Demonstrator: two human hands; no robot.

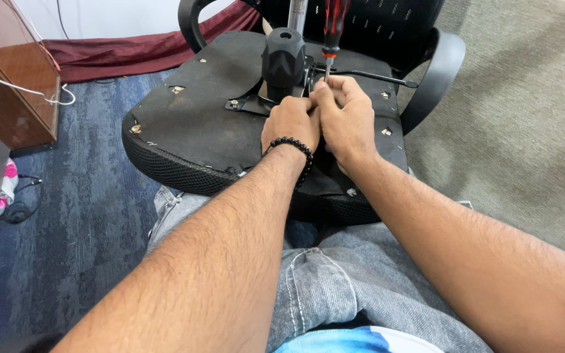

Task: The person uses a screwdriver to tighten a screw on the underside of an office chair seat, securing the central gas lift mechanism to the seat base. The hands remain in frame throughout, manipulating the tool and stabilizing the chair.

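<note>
An overturned office chair (pixel 230 117) lay with the black underside of its seat facing up, resting against the person's jean-clad knees, with its armrests toward twelve o'clock. At the middle of the seat underside stood the black mechanism housing (pixel 283 60) with a metal column rising from it.

Both hands met just at five o'clock of that housing. The right hand (pixel 344 121) had its fingers (pixel 325 88) pinched together around the lower shaft of a screwdriver (pixel 332 33), which stood nearly upright, its red and black handle running out of the top edge of the view and its tip hidden among the fingers. The left hand (pixel 290 124), wearing a black bead bracelet (pixel 292 149) at the wrist, pressed against the right hand, its fingers curled down onto the metal plate; whether they gripped anything could not be told.

A thin black lever (pixel 374 76) stretched from the mechanism toward three o'clock. Blue carpet (pixel 67 229) lay at nine o'clock of the chair.
</note>
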